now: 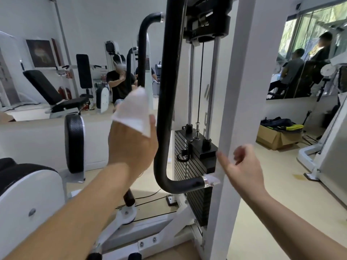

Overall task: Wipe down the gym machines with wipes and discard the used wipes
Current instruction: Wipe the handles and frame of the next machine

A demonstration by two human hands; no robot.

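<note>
left hand (131,147) pinches wipe (133,111) beside black bar (167,91); right hand (244,166) loosely curled, empty, near white post (242,91).

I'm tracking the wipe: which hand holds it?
The left hand, raised beside the black bar, holds the white wipe; the right hand is empty, loosely curled by the white post.

Two hands: one left hand (131,147) at 8 o'clock, one right hand (242,166) at 4 o'clock. One wipe (134,111). One black bar (168,91). Two shiny rods (213,85). One cardboard box (276,137) at 3 o'clock.
</note>
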